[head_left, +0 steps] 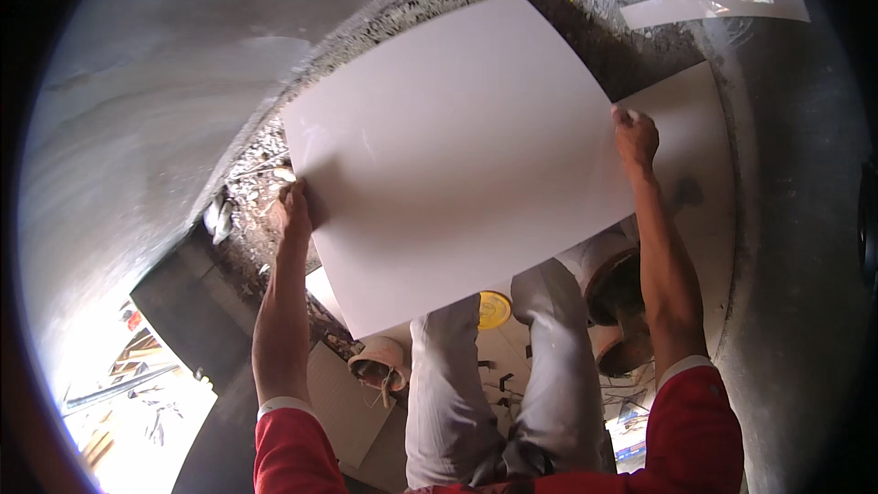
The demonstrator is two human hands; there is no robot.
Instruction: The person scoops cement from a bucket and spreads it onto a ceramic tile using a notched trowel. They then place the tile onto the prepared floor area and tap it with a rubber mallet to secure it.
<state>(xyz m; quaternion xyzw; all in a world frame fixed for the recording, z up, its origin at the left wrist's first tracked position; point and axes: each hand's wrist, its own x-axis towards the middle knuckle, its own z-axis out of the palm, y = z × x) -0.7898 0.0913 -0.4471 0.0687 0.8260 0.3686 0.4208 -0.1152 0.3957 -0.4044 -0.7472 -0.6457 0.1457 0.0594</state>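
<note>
A large, pale, glossy floor tile (pixel 448 155) is held up in front of me, tilted, its far corner over rough ground. My left hand (pixel 293 209) grips its left edge, the fingers partly hidden along the rim. At the right edge, near the far right corner, my right hand (pixel 635 137) is closed round the tile. Both arms are stretched forward. The tile hides much of the ground under it.
Another pale tile (pixel 686 119) lies at the right, along a grey wall (pixel 796 220). A narrow strip (pixel 718 6) lies at the far right. Buckets (pixel 378 359) (pixel 617 288) and a yellow round lid (pixel 494 309) are by my legs. Rubble (pixel 251 155) borders the left wall (pixel 174 91).
</note>
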